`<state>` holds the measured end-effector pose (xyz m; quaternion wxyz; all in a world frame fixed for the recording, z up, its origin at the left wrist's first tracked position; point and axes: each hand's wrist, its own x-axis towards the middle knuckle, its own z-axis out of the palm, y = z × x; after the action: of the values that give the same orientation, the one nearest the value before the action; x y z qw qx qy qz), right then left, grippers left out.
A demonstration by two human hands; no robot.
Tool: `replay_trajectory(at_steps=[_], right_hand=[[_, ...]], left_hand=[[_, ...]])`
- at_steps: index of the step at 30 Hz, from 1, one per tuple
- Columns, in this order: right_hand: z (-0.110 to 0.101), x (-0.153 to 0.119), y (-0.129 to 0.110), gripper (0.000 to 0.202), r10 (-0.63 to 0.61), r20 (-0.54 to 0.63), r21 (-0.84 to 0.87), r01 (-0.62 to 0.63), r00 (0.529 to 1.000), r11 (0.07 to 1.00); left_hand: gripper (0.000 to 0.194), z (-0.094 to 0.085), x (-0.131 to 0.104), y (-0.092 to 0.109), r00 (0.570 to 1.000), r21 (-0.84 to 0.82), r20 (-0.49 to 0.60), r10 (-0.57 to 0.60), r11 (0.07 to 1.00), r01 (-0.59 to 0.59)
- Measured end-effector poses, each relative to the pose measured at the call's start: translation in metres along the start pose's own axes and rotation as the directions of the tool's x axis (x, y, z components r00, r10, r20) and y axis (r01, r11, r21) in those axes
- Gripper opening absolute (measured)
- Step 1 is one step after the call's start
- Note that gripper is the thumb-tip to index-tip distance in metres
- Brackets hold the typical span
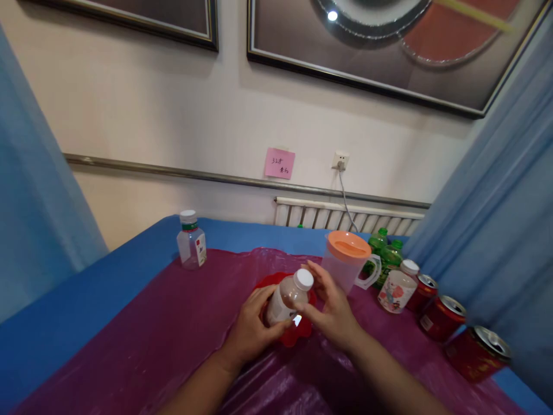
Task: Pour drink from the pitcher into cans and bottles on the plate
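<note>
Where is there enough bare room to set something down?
Free: the purple sheet between the left hand and the left blue strip, nearer than the lone bottle. Crowded: the right side, with jug, green bottles and red cans.

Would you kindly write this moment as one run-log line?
left hand: holding white-capped bottle; right hand: at its other side; nearby: red dish, orange-lidded pitcher
</note>
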<state>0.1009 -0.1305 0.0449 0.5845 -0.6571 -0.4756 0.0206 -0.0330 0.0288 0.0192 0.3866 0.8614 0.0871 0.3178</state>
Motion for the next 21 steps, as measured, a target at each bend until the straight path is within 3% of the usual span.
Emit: replay_trajectory(at_steps=[3, 6, 9, 12, 16, 21], right_hand=[[0.005, 0.000, -0.004, 0.074, 0.036, 0.108, 0.030, -0.040, 0.993, 0.999], [0.007, 0.003, -0.011, 0.067, 0.011, 0.116, 0.057, -0.017, 0.993, 0.998], [-0.004, 0.002, -0.019, 0.063, 0.004, 0.006, 0.027, -0.004, 1.000, 1.000], [-0.035, -0.008, -0.023, 0.062, 0.078, -0.178, 0.025, -0.075, 0.981, 0.997], [-0.101, -0.034, -0.010, 0.065, 0.192, -0.449, -0.036, -0.233, 0.873, 0.972], [-0.171, -0.067, 0.031, 0.076, 0.284, -0.707, -0.219, -0.583, 0.647, 0.783]], left_hand=[[0.055, -0.001, 0.000, -0.004, 0.998, 0.003, -0.034, 0.057, 0.998, -0.057], [0.058, -0.001, 0.001, -0.012, 0.993, -0.002, -0.027, 0.112, 0.994, -0.112], [0.072, 0.000, 0.003, -0.021, 0.992, 0.013, -0.006, 0.124, 0.992, -0.124], [0.071, 0.000, 0.004, -0.024, 0.997, 0.052, -0.041, 0.067, 0.997, -0.065], [0.049, 0.002, 0.007, -0.020, 0.996, 0.075, -0.087, 0.025, 0.997, -0.018], [0.037, 0.007, 0.011, -0.020, 0.994, 0.077, -0.097, 0.042, 0.996, -0.035]])
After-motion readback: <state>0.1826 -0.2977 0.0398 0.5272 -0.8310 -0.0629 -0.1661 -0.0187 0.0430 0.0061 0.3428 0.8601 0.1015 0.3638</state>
